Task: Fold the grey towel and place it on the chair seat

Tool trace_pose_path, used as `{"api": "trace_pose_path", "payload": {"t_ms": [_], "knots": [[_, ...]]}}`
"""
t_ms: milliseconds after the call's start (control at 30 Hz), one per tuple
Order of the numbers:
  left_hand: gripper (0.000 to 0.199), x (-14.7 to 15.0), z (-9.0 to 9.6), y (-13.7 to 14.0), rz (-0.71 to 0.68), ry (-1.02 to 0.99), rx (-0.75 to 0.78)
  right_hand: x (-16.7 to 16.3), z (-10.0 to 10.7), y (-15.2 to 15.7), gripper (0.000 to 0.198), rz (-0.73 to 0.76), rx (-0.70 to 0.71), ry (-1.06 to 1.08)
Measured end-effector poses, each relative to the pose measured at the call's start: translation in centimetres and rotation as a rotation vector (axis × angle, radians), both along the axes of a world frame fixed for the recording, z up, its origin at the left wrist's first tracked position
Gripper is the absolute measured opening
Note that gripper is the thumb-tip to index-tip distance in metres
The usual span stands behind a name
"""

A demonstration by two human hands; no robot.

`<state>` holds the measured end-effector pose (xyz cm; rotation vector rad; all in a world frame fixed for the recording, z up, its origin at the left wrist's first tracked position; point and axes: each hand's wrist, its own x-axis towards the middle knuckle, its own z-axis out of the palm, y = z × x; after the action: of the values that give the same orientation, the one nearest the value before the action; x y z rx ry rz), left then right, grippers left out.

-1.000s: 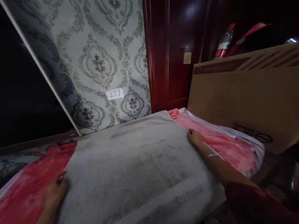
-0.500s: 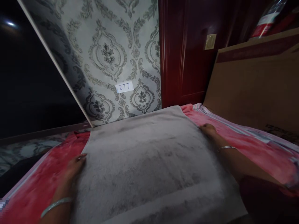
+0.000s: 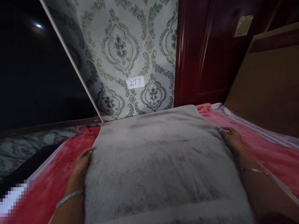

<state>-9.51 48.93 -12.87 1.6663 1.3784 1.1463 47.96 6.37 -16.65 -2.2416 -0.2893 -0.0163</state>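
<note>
A grey plush towel point(image 3: 149, 161) with a smoother band across its near part is spread out before me, over a red and pink blanket. At its left edge is my left hand point(image 3: 83, 160), fingers closed on the border, with a pale bangle on the wrist. My right hand point(image 3: 232, 138) grips the opposite edge, thumb and fingers pinched together on the cloth. Towards the wall the towel's far edge lies fairly straight, and faint creases cross its surface. Its nearest edge is outside the view.
Patterned wallpaper point(image 3: 121, 53) with a paper label point(image 3: 135, 82) reading 277 stands behind the towel. A large dark screen point(image 3: 46, 71) is at left. Dark red panelling point(image 3: 210, 62) and a cardboard box point(image 3: 271, 84) are at right. The blanket point(image 3: 263, 127) extends on both sides.
The camera view has turned, so the wall and towel sit farther right in the picture. Both hands remain at the towel's side edges; the right one is slightly nearer to me along its edge.
</note>
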Motion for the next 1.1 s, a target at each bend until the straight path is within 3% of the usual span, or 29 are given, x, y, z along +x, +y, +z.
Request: {"api": "trace_pose_path", "payload": {"t_ms": [100,233,367,567,767,1100], "knots": [[0.056,-0.8,0.1,-0.8,-0.093,-0.024,-0.046,-0.1,0.4,-1.1,0.071,0.173,0.204,0.13],[0.069,-1.2,1.7,-2.2,-0.244,0.103,-0.118,0.9,0.7,-2.1,0.05,0.384,0.18,0.146],[0.067,-0.8,2.2,-3.2,-0.264,0.11,-0.131,1.1,0.5,-2.0,0.039,0.332,0.188,0.12],[0.051,-0.8,1.3,-2.9,-0.071,-0.151,-0.039,-0.7,1.2,-2.2,0.039,0.212,0.326,0.146],[0.047,-1.4,1.1,-2.4,-0.03,-0.316,-0.002,-1.3,1.5,-2.3,0.041,0.086,0.486,0.283],[0.051,-1.4,1.4,-2.4,-0.058,-0.354,-0.089,0.1,1.2,-2.5,0.038,0.207,0.411,0.276]]}}
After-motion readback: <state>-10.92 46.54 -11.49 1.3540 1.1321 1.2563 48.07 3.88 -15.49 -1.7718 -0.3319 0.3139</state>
